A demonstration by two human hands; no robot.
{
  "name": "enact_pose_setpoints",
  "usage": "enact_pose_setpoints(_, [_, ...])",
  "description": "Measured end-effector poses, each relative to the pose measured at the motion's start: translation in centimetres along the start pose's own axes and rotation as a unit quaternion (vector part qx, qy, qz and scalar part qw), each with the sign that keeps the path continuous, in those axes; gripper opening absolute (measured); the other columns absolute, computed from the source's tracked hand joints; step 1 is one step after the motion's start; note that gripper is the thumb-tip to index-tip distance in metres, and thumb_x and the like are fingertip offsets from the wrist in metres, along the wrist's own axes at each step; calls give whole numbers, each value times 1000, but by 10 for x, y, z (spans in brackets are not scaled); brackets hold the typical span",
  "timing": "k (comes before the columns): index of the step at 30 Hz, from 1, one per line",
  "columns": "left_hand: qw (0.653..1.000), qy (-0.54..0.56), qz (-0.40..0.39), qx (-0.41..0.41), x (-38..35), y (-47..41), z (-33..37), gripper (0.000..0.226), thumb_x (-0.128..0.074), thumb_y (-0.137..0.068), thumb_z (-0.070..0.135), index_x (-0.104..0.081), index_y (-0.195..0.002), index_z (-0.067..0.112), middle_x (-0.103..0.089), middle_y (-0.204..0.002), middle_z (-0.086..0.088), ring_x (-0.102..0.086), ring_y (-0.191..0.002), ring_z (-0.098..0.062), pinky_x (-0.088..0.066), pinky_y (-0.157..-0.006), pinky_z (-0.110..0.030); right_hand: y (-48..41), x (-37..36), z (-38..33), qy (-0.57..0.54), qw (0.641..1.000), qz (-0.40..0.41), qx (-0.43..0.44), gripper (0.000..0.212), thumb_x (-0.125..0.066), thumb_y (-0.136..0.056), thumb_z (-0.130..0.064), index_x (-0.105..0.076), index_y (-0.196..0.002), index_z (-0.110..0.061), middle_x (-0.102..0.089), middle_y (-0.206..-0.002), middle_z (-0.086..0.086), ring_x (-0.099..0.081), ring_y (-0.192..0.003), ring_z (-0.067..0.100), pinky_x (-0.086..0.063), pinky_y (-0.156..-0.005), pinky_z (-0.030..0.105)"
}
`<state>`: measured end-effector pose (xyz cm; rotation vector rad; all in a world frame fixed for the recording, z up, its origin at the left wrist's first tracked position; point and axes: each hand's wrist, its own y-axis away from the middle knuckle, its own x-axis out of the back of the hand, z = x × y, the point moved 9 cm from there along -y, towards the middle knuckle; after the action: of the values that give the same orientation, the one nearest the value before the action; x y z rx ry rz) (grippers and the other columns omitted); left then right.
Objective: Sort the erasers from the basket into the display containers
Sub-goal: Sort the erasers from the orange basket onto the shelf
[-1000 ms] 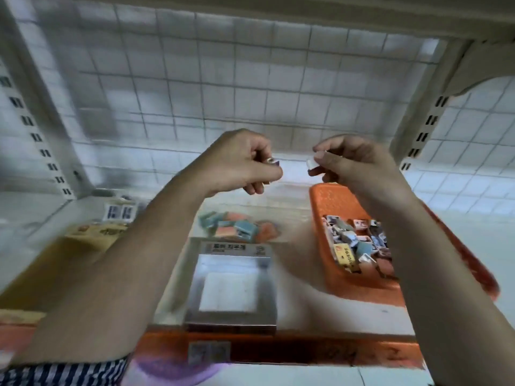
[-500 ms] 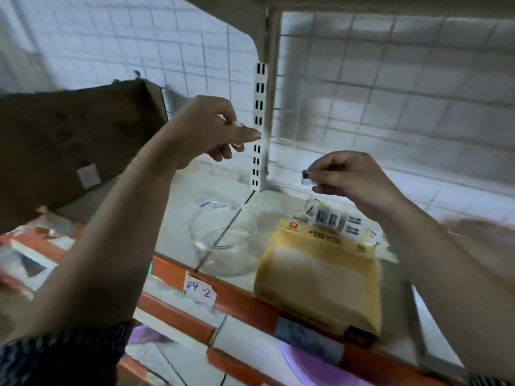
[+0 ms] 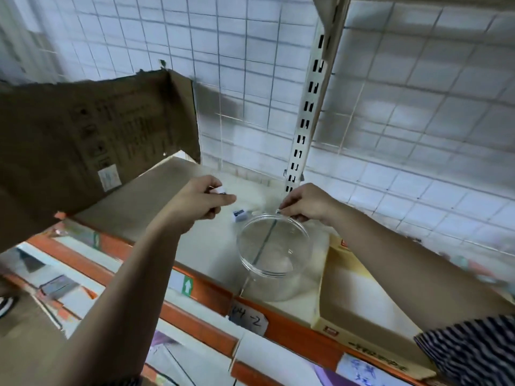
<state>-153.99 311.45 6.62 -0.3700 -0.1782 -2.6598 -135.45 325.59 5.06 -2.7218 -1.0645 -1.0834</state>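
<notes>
head | left hand [image 3: 203,200] pinches small eraser [image 3: 221,190] | right hand [image 3: 306,203] pinches second eraser [image 3: 278,210] over clear bowl [image 3: 278,288] rim | third eraser [image 3: 240,214] just beside bowl

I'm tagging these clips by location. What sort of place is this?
Probably a shop aisle or stockroom: a slotted shelf upright against wire grid backing, an orange shelf edge with a handwritten label, and a cardboard carton.

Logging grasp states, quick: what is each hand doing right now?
Left hand: fingers pinch a white eraser.
Right hand: fingers pinch a small eraser over the clear bowl.
</notes>
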Motion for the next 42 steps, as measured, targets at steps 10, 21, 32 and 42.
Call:
enact_pose_setpoints(10, [995,94,-34,30,-26,-13,-26,29,-74,-84,14,-61,-102,-3,-55,-86,-16,-46,-60,-14,-45,-56,-18,-2,-2,0,24,999,30,14,5,-70,-85,-5,-68,-85,-9,-66,-70,3,-61,-53,8,-51,-51,17])
enact_pose_setpoints(21, [989,149,-14,-11,-33,-22,-24,8,-64,-92,10,-70,-92,4,-67,-96,-14,-66,-79,-19,-57,-74,-21,33,35,2,-3,998,54,33,9,-64,-88,-8,-69,-84,-15,-72,-97,7,-71,-75,17,-52,-62,23])
enact_pose_setpoints(32, [968,-179,-9,-178,-41,-2,-15,18,-78,-68,35,-73,-84,28,-69,-75,13,-58,-69,7,-39,-60,-6,54,44,3,-60,995,67,47,12,-62,-89,-6,-71,-93,-13,-72,-89,5,-70,-78,16,-51,-61,20])
enact_pose_setpoints(42, [948,-117,86,-284,-47,0,103,8,-62,-94,21,-69,-90,22,-65,-80,20,-57,-68,6,-41,-63,-7,89,101,8,-92,984,143,58,12,-62,-90,-5,-69,-99,-9,-71,-90,13,-69,-75,14,-50,-62,22])
